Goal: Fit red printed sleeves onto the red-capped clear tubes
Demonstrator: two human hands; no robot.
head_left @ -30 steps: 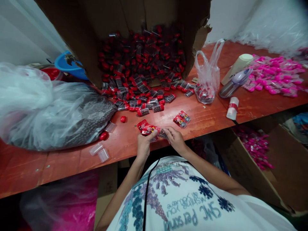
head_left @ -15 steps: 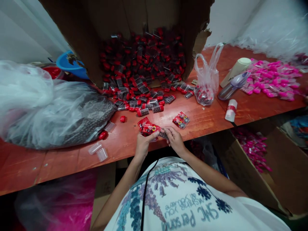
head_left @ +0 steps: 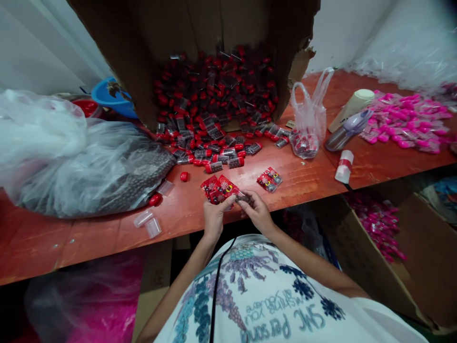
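Observation:
In my left hand [head_left: 215, 219] are several red printed packets [head_left: 218, 187], pinched under the thumb and fanned out above the table's front edge. My right hand [head_left: 260, 214] is closed on a small clear container of dark beads [head_left: 244, 197], right against the packets; its far end is hidden by the fingers. Beyond my right hand lies a further pair of red printed packets [head_left: 269, 179]. To the left on the table are a loose red cap [head_left: 184, 176], a red-capped piece [head_left: 154, 199] and clear tubes without caps [head_left: 153, 227].
A cardboard box [head_left: 303, 62] lies open at the back, red-capped containers [head_left: 214, 166] spilling from it. A large plastic bag of dark beads [head_left: 121, 176] fills the left. A small plastic bag [head_left: 307, 121], a bottle [head_left: 348, 129] and pink wrapped pieces [head_left: 403, 119] stand right.
The red packets in my left hand are spread wider and face up more. My right fingers have shifted around the bead container. The whole view has moved slightly.

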